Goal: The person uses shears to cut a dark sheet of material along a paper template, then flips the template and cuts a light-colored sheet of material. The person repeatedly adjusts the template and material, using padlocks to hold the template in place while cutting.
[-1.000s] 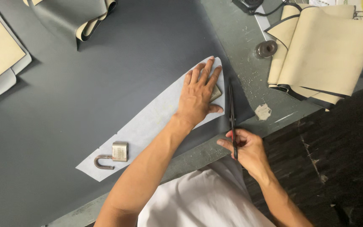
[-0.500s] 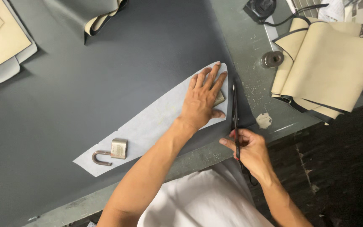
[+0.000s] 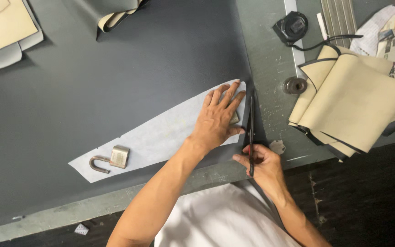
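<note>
Left hand [image 3: 216, 120] lies flat, fingers spread, pressing the pale paper pattern [image 3: 161, 137] onto the dark sheet [image 3: 115, 73], presumably so it cannot shift. A padlock [image 3: 111, 158] weighs down the pattern's far end, well left of that hand. Right hand [image 3: 262, 165] is closed around the scissors [image 3: 251, 132], just right of the left fingertips. Blades point away from the person, long axis along the pattern's right edge.

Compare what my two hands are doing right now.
The left hand lies flat, fingers spread, pressing the pale paper pattern; the right hand is curled around scissors. The left hand sits farther onto the dark sheet; the right hand is at the table edge. Both are bare.
</note>
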